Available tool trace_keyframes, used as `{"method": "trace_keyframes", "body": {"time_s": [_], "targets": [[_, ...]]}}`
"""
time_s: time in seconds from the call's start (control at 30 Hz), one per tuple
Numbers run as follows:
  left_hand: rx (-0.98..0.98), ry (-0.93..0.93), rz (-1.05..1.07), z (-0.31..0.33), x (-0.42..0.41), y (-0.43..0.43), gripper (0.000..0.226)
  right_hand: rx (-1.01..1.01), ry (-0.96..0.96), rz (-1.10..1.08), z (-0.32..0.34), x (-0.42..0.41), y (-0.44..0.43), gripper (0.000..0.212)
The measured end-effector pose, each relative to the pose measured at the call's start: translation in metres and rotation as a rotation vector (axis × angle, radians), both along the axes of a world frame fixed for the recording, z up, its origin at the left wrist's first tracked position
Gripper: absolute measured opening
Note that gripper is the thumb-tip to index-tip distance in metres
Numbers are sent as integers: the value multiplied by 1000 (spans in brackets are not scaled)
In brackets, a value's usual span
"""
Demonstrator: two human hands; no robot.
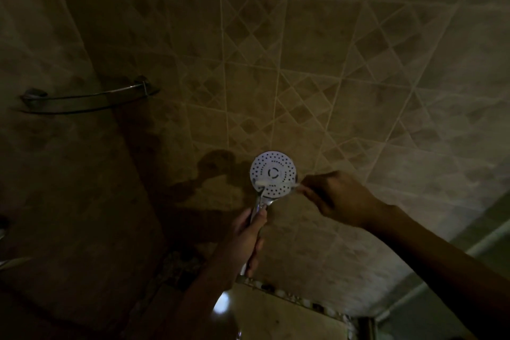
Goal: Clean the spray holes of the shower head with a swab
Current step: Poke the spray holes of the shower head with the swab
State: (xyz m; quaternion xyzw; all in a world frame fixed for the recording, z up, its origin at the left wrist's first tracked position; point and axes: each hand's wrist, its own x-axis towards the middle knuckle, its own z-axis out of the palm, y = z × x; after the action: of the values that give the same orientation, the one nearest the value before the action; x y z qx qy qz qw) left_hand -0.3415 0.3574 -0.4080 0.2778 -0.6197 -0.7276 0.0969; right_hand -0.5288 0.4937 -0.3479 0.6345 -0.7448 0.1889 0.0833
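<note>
Many dark holes ring white shower head; swab seemingly across face.

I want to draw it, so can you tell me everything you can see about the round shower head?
The round white shower head has a flat face with rings of small dark holes around a centre ring, and a shiny metal-looking handle below. It faces the camera, before the tiled wall. The left hand grips the handle; a thin white swab, held by the right hand, lies across its lower face.
</note>
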Motion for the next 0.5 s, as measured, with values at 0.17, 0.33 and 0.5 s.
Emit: {"method": "trace_keyframes", "body": {"time_s": [0.17, 0.33, 0.5], "targets": [[-5, -15, 4, -1, 1, 2, 25, -140, -35, -115, 13, -8, 6, 30], [21, -2, -10, 1, 1, 4, 23, -21, -12, -77, 1, -2, 9, 28], [23, -27, -16, 2, 1, 9, 26, -83, -51, -90, 7, -3, 14, 27]]}}
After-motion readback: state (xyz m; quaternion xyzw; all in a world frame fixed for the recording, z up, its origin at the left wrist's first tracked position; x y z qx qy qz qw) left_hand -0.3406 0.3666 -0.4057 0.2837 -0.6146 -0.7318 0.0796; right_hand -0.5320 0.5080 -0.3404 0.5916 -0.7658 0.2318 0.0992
